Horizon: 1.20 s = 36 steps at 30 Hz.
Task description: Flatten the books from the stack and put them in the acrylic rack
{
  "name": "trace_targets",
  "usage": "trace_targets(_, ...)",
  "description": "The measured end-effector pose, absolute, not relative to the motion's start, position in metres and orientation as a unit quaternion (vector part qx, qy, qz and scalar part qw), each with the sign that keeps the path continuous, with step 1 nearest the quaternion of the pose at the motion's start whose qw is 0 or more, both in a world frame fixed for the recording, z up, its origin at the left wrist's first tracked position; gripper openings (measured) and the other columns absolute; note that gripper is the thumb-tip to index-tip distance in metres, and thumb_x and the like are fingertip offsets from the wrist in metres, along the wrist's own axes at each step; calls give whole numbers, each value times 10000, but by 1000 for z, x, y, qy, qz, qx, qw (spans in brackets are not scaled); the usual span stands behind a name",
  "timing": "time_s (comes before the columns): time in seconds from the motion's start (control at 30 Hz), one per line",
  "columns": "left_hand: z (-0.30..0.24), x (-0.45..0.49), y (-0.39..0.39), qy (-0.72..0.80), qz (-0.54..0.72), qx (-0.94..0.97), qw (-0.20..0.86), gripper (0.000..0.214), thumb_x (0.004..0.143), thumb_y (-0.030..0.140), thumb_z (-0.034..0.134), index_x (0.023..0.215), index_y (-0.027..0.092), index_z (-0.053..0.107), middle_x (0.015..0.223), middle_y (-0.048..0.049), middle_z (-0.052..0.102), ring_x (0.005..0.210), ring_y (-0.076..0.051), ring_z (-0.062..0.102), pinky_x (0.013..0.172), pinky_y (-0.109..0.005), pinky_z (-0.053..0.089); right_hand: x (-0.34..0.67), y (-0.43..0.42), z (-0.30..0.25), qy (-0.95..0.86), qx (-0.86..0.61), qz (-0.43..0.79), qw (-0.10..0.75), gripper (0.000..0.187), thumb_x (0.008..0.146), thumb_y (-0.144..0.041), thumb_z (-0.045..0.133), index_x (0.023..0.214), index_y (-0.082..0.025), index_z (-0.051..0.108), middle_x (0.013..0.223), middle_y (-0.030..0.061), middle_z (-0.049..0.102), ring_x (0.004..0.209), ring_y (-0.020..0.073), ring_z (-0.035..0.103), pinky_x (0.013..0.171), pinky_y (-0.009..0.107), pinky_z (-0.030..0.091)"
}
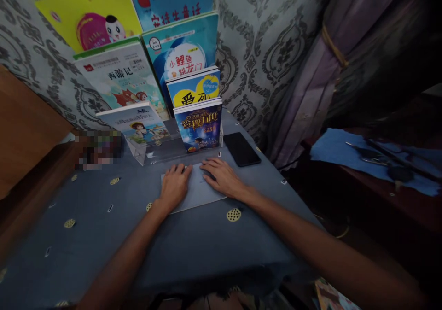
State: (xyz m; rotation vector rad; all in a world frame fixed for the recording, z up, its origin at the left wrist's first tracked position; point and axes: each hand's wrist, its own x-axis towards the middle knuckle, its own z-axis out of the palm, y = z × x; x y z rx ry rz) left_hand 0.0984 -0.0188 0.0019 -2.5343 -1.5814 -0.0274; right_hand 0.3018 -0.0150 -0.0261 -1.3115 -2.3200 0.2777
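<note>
A pale, thin booklet or sheet lies flat on the cloth-covered table in front of me. My left hand rests palm down on its left part, fingers pointing away from me and slightly bent. On the right part lies my right hand, its fingers stretched out toward the far edge. Between the right thumb and fingers is a dark patch that I cannot make out. Neither hand grips anything. Just beyond them stands a clear display rack, with a dark blue book in its front right place.
Several picture books, among them a yellow one and a white-green one, stand in tiers against the patterned wall covering. A black phone lies right of the rack. A blue cloth with tools covers a surface at right. A wooden panel stands left.
</note>
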Motion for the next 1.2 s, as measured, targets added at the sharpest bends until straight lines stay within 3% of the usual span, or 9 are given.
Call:
trace_targets(0.27,-8,90,-18,-531,-55,-843,60,432,1002,197,353,1369,261,572,1151,-110,602,1061,-267,531,929,-431,453,316,-14,-26,-859,-439,135,224,427,956,-342,603,1368,-228,616,1489,122,549,1418,300,442,1165,532,363)
trace_targets(0.43,-7,90,-20,-535,-53,-841,64,422,1001,195,370,1369,245,571,1173,-106,607,1088,-267,536,923,-418,449,329,-16,-19,-872,-419,206,147,846,748,-621,786,1473,-279,513,1625,127,354,1517,361,264,1217,583,234)
trace_targets(0.57,-6,91,-21,-537,-52,-839,68,418,1006,200,360,1363,241,573,1171,-109,609,1081,-269,542,900,-411,458,335,-19,-14,-881,-391,238,123,976,642,-617,863,1491,-318,486,1656,108,291,1541,372,183,1230,579,188)
trace_targets(0.73,-1,93,-23,-541,-42,-837,75,402,1013,214,356,1355,228,568,1156,-113,614,1081,-271,557,900,-410,470,343,-16,-14,-881,-380,247,135,863,702,-538,857,1464,-312,522,1642,101,325,1532,343,233,1229,547,220)
trace_targets(0.83,6,90,-24,-548,-24,-832,83,342,1024,251,361,1226,198,631,1105,-123,634,1048,-275,592,837,-384,487,350,-8,-17,-875,-390,243,154,780,731,-484,851,1430,-301,559,1604,107,395,1498,344,315,1200,547,292)
trace_targets(1.0,14,87,-29,-559,8,-826,78,345,1039,301,350,1001,182,671,1008,-116,703,929,-249,672,716,-321,475,352,0,-23,-840,-465,175,219,453,850,-166,696,1294,-251,677,1521,121,474,1424,317,427,1152,519,374)
trace_targets(1.1,13,90,-33,-546,14,-836,55,356,1041,322,351,992,190,678,973,-107,738,874,-241,700,707,-314,470,343,-3,-25,-817,-502,128,252,427,838,-67,620,1206,-250,733,1391,125,544,1312,299,512,1090,477,437)
trace_targets(1.2,10,94,-38,-522,14,-852,30,346,1042,331,352,1025,205,674,917,-85,755,817,-225,708,697,-302,466,334,-10,-23,-800,-528,113,262,377,857,-91,600,1168,-241,752,1233,126,583,1167,275,572,980,409,499)
